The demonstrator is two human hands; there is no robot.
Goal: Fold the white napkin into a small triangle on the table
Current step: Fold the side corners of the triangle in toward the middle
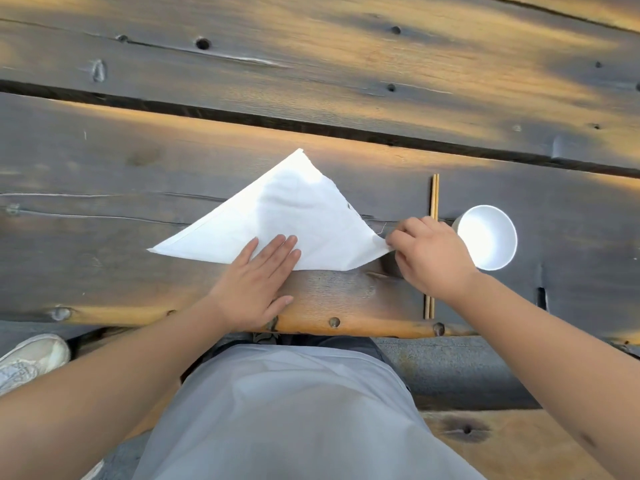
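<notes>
The white napkin [284,216] lay as a large triangle on the wooden bench [104,161], the left hand [256,282] pressing flat with spread fingers on its near edge while the right hand [427,254] pinched its right corner beside chopsticks [434,199] and a white cup [488,237].

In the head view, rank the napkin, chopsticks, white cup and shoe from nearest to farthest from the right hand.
From the right hand:
1. Napkin: its right corner is pinched by this hand.
2. Chopsticks: run under the hand.
3. White cup: just to its right.
4. Shoe: far left, below the table edge.
</notes>
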